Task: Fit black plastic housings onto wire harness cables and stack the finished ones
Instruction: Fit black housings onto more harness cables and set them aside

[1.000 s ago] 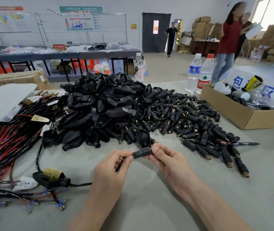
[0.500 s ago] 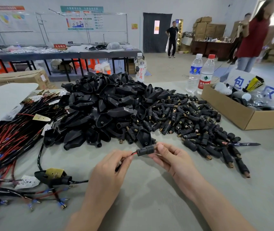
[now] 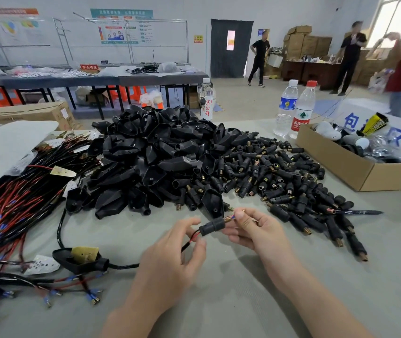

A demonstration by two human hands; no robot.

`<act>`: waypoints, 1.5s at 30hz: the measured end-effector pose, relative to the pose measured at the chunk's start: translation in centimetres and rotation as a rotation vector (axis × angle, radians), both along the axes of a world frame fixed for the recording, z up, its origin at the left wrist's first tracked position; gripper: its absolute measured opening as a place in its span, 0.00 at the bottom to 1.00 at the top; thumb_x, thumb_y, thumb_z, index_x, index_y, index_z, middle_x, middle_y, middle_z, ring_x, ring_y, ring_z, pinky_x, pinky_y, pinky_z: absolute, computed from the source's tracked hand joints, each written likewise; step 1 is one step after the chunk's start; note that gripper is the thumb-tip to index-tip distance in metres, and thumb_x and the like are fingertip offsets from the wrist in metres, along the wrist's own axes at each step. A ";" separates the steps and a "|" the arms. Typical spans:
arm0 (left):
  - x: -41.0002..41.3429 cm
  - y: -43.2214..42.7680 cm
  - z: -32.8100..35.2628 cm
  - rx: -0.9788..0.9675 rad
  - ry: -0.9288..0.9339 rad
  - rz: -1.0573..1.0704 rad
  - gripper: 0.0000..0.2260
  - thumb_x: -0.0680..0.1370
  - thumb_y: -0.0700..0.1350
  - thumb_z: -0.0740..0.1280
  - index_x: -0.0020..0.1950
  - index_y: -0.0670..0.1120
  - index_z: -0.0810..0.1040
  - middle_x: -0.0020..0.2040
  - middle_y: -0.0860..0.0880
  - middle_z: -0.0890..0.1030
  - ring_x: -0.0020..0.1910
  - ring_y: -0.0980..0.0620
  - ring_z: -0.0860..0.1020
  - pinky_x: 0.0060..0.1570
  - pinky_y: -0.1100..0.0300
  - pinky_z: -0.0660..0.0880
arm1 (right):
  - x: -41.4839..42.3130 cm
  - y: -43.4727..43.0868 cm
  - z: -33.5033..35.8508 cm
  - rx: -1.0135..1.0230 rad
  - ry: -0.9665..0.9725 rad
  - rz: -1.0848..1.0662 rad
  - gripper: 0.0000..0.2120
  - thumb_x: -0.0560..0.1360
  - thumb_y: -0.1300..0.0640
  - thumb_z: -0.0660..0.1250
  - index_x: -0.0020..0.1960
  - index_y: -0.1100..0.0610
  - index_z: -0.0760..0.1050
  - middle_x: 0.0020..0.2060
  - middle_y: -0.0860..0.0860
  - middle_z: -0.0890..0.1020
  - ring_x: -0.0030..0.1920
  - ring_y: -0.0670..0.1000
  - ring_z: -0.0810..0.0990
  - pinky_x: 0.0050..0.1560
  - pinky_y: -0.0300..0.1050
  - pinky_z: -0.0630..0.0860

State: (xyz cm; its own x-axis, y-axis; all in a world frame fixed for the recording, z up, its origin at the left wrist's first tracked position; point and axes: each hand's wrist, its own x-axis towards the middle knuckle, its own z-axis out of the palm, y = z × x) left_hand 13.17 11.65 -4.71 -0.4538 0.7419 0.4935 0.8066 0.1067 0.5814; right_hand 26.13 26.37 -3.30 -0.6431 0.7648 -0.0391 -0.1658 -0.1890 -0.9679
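Your left hand (image 3: 170, 259) pinches the cable (image 3: 124, 266) just behind the housing (image 3: 212, 226); your right hand (image 3: 255, 230) pinches the brass tip (image 3: 228, 218) poking from its other end. You hold the housing above the table (image 3: 243, 301), near its front edge, just before the pile (image 3: 160, 162) of black parts.

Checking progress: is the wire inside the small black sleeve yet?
Inside: red and black wires run into the sleeve end nearest the left hand.

red sign (image 3: 89, 67) reading 不合格区 on far table (image 3: 145, 79) at eleven o'clock, 白开 on clear bottle (image 3: 206, 103) at twelve, 农夫山 on red-capped bottle (image 3: 301, 111) at one, blue 包 and 区 on white sheet (image 3: 362, 107) at two
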 end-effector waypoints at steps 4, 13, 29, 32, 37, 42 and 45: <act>0.3 -0.2 0.2 -0.053 0.049 -0.051 0.13 0.77 0.63 0.57 0.57 0.62 0.73 0.39 0.64 0.75 0.32 0.61 0.72 0.32 0.63 0.67 | 0.0 -0.5 0.4 0.044 0.006 0.069 0.16 0.74 0.47 0.69 0.53 0.59 0.78 0.44 0.59 0.87 0.46 0.56 0.87 0.42 0.39 0.81; 0.0 -0.2 0.5 -0.089 0.125 0.024 0.16 0.78 0.64 0.54 0.55 0.59 0.76 0.34 0.60 0.75 0.35 0.56 0.75 0.31 0.57 0.72 | 0.0 -0.1 0.3 0.078 0.045 0.034 0.12 0.76 0.51 0.68 0.51 0.59 0.78 0.47 0.55 0.87 0.48 0.54 0.87 0.41 0.40 0.82; -0.1 0.1 0.5 0.008 0.351 0.066 0.13 0.80 0.57 0.59 0.53 0.53 0.80 0.28 0.57 0.76 0.24 0.56 0.74 0.20 0.56 0.70 | -0.6 -1.2 -0.7 -0.240 0.189 0.244 0.15 0.75 0.50 0.69 0.56 0.58 0.82 0.56 0.60 0.84 0.50 0.55 0.85 0.49 0.47 0.82; -0.1 0.1 0.4 0.021 0.353 0.062 0.15 0.79 0.58 0.61 0.61 0.53 0.79 0.31 0.57 0.78 0.27 0.57 0.77 0.22 0.58 0.71 | -0.9 -1.5 -0.5 -0.199 0.181 0.295 0.13 0.79 0.54 0.65 0.58 0.58 0.81 0.58 0.59 0.84 0.51 0.57 0.86 0.50 0.47 0.82; -1.0 0.0 0.4 0.068 0.347 0.055 0.08 0.80 0.57 0.62 0.53 0.55 0.76 0.33 0.60 0.79 0.28 0.62 0.76 0.24 0.62 0.72 | -0.3 -0.4 0.4 -0.350 0.223 0.150 0.11 0.81 0.61 0.61 0.62 0.61 0.75 0.54 0.62 0.85 0.49 0.59 0.86 0.44 0.43 0.83; -1.1 0.0 0.4 0.078 0.393 0.053 0.06 0.80 0.54 0.63 0.48 0.55 0.78 0.34 0.59 0.76 0.27 0.61 0.69 0.23 0.64 0.68 | -0.2 -0.5 0.7 -0.399 0.193 0.150 0.12 0.83 0.59 0.60 0.62 0.62 0.76 0.53 0.62 0.85 0.50 0.59 0.86 0.43 0.42 0.83; -1.2 -0.1 0.4 0.056 0.423 0.058 0.05 0.80 0.53 0.65 0.48 0.55 0.80 0.36 0.57 0.77 0.28 0.59 0.74 0.24 0.60 0.71 | -0.2 -0.5 0.5 -0.390 0.167 0.141 0.13 0.82 0.58 0.62 0.62 0.63 0.76 0.52 0.62 0.85 0.49 0.58 0.87 0.42 0.41 0.83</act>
